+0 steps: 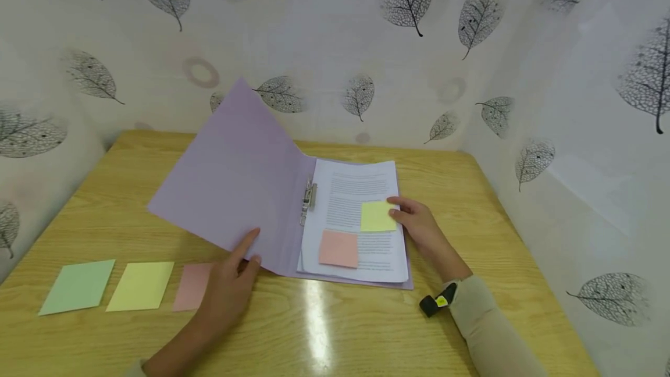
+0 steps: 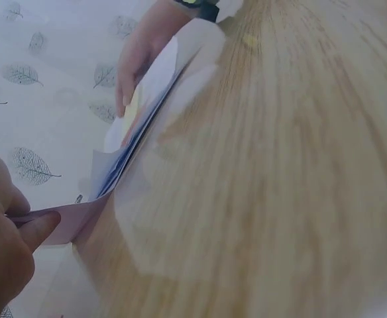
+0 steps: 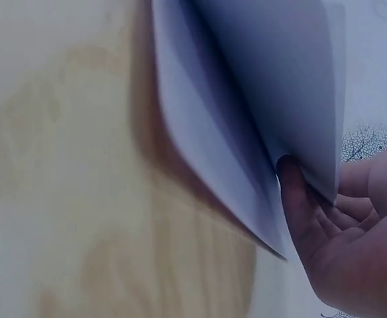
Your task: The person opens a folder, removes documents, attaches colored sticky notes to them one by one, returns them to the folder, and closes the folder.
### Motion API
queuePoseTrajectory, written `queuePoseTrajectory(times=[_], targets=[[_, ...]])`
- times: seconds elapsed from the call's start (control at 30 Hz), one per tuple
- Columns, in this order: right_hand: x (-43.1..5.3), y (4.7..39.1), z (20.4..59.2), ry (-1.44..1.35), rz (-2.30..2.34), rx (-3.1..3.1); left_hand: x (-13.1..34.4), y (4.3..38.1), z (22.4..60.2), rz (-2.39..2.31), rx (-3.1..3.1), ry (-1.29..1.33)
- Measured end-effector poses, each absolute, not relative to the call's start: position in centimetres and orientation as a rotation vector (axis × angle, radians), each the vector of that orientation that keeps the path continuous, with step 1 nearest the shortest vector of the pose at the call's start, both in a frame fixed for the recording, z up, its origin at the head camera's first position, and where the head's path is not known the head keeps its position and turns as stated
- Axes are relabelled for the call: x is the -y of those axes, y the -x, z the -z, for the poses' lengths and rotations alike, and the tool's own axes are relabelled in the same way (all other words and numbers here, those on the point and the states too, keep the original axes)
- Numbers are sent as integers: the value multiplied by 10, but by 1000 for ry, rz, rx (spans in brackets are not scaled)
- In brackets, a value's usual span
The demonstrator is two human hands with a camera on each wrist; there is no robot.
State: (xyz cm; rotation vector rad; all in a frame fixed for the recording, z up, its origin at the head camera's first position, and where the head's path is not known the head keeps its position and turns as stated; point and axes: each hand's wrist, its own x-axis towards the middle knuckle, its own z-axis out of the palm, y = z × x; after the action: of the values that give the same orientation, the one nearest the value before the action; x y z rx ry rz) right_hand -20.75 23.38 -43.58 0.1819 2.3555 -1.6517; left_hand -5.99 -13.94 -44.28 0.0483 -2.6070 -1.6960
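A lilac folder (image 1: 235, 179) lies spread on the table, its left cover raised at a slant. My left hand (image 1: 230, 287) pinches the lower edge of that cover; the left wrist view shows the thumb against the cover (image 2: 67, 222). Printed sheets (image 1: 348, 182) lie on the folder's right side, beside a metal clip (image 1: 309, 195). A yellow sticky note (image 1: 374, 217) and a pink sticky note (image 1: 339, 249) are on the top sheet. My right hand (image 1: 419, 223) holds the sheets' right edge, and in the right wrist view these sheets (image 3: 293, 86) stand apart from the panel below.
On the table (image 1: 366, 330) at the left lie a green note pad (image 1: 77, 287), a yellow one (image 1: 140, 287) and a pink one (image 1: 191, 287), the last partly behind my left hand. A black strap device (image 1: 438, 301) is at my right wrist. Leaf-patterned walls (image 1: 324, 34) surround the table.
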Motion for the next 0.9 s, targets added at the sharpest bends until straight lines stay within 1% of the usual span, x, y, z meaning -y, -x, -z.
queuePoseTrajectory(times=[0.27, 0.5, 0.57, 0.73, 0.9], targets=[[-236, 208, 432, -32, 1422, -2481, 139, 60, 443, 1709, 2595, -17], [-235, 207, 429, 236, 784, -2808, 140, 60, 444, 1669, 2602, -38], [-235, 207, 429, 268, 682, -2841, 140, 60, 445, 1653, 2598, -35], [-235, 206, 424, 316, 619, -2898, 140, 60, 445, 1643, 2598, -34], [-238, 209, 423, 446, 683, -2863, 140, 61, 445, 1661, 2604, -68]])
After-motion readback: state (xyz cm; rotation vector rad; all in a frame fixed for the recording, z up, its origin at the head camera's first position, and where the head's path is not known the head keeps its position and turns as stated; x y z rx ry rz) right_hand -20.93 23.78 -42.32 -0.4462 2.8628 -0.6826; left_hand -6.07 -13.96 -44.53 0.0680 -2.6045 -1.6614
